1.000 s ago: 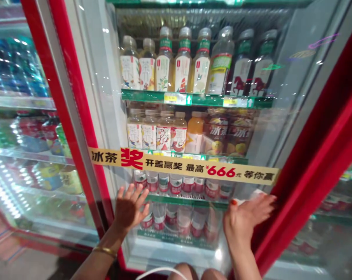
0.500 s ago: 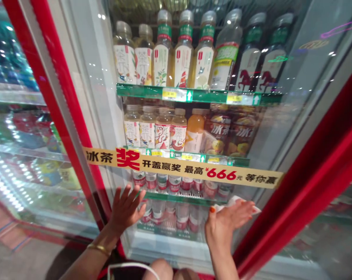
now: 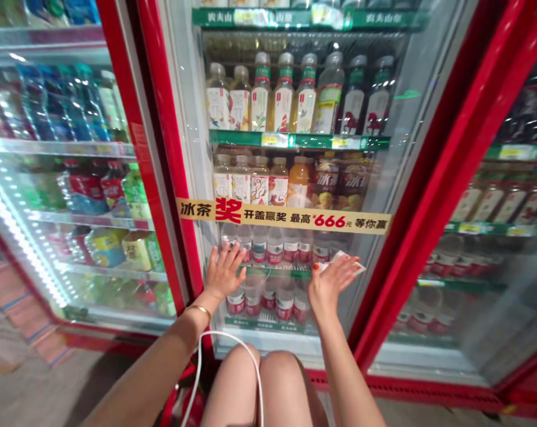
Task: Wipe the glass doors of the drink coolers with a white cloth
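My left hand [image 3: 225, 270] is spread with its palm toward the glass door [image 3: 346, 308] of a drinks fridge, near the door's left red frame. It holds nothing, and a gold bracelet [image 3: 201, 311] circles the wrist. My right hand [image 3: 330, 284], with orange nails, lies nearly flat at the lower right of the glass. A white tissue [image 3: 359, 269] sticks out from under its fingers, mostly covered by the hand. Above both hands a tan strip [image 3: 286, 217] with black and red lettering crosses the door.
Behind the glass stand rows of bottled drinks [image 3: 282, 98] on green-edged shelves. Another fridge [image 3: 67, 216] adjoins at left, and a third [image 3: 482, 261] at right. A white cord [image 3: 200, 356] loops over my knees [image 3: 250, 385], which are close to the door.
The view has pulled back, showing more of the neighbouring fridges, my arms and my knees. Both hands keep about the same places on the door, the tissue still under the right one.
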A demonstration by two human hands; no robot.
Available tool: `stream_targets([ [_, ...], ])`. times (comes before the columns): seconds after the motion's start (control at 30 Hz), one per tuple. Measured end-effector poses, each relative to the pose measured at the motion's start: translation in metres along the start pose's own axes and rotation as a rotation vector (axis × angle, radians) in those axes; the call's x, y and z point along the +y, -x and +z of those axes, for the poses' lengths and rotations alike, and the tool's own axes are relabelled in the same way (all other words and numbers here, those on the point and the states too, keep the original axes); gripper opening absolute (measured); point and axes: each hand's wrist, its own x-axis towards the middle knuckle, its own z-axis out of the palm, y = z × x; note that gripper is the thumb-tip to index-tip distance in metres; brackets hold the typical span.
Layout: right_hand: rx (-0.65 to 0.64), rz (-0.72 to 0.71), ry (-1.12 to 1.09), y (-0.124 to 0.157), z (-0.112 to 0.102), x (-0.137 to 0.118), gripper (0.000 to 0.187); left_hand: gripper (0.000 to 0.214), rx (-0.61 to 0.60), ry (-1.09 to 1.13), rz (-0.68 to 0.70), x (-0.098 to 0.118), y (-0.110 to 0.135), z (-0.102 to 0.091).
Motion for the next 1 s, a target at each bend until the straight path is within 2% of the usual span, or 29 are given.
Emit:
stream_targets([
  [0.03,-0.026,-0.056,-0.002,0.009,0.006,-0.014,0.091,0.086,0.002,0.007,-0.002,-0.001,0.0,0.0],
  [0.1,-0.113,-0.272,0.008,0.03,0.015,-0.03,0.087,0.088,0.013,0.024,-0.006,-0.001,-0.002,-0.002],
  [0.17,-0.196,-0.501,0.036,0.039,0.018,-0.025,0.08,0.087,0.028,0.047,-0.012,0.001,-0.005,-0.007],
  [0.2,-0.204,-0.562,0.056,0.035,0.015,-0.016,0.078,0.085,0.034,0.06,-0.017,0.003,-0.005,-0.01],
  [0.23,-0.173,-0.553,0.074,0.025,0.01,-0.004,0.077,0.083,0.038,0.074,-0.021,0.006,-0.006,-0.013],
  [0.27,-0.104,-0.469,0.084,0.01,0.004,0.008,0.078,0.082,0.036,0.092,-0.034,0.011,-0.007,-0.016],
  [0.33,0.076,-0.215,0.085,-0.027,-0.012,0.023,0.08,0.083,0.048,0.139,-0.096,0.022,-0.011,-0.022],
  [0.4,0.201,-0.029,0.081,-0.053,-0.02,0.019,0.081,0.086,0.09,0.182,-0.167,0.032,-0.023,-0.025],
  [0.43,0.213,-0.008,0.086,-0.057,-0.019,0.01,0.082,0.088,0.12,0.195,-0.186,0.035,-0.033,-0.025],
  [0.5,0.159,-0.117,0.112,-0.043,-0.009,-0.014,0.086,0.088,0.171,0.19,-0.166,0.039,-0.058,-0.023],
  [0.57,0.054,-0.367,0.139,-0.013,0.003,-0.03,0.087,0.085,0.18,0.155,-0.134,0.038,-0.084,-0.019],
  [0.6,0.013,-0.493,0.15,0.001,0.007,-0.029,0.086,0.083,0.168,0.135,-0.129,0.038,-0.095,-0.018],
  [0.63,-0.003,-0.552,0.162,0.009,0.009,-0.023,0.084,0.082,0.148,0.117,-0.128,0.037,-0.103,-0.017],
  [0.67,0.005,-0.533,0.17,0.011,0.007,-0.012,0.083,0.08,0.124,0.106,-0.129,0.036,-0.108,-0.016],
  [0.7,0.039,-0.438,0.169,0.006,0.002,0.0,0.082,0.079,0.104,0.102,-0.129,0.035,-0.111,-0.015],
  [0.8,0.193,0.01,0.098,-0.03,-0.014,0.021,0.077,0.077,0.095,0.099,-0.124,0.037,-0.107,-0.013],
  [0.83,0.227,0.092,0.073,-0.038,-0.016,0.018,0.076,0.077,0.101,0.096,-0.128,0.037,-0.104,-0.012],
  [0.87,0.231,0.101,0.06,-0.041,-0.015,0.011,0.077,0.078,0.107,0.093,-0.133,0.038,-0.101,-0.012],
  [0.9,0.203,0.042,0.059,-0.036,-0.011,0.001,0.079,0.079,0.108,0.091,-0.137,0.039,-0.099,-0.011],
  [0.93,0.144,-0.076,0.071,-0.026,-0.004,-0.01,0.083,0.079,0.106,0.089,-0.139,0.039,-0.098,-0.011],
  [1.0,-0.015,-0.386,0.108,0.005,0.009,-0.023,0.092,0.079,0.1,0.085,-0.14,0.039,-0.098,-0.011],
])
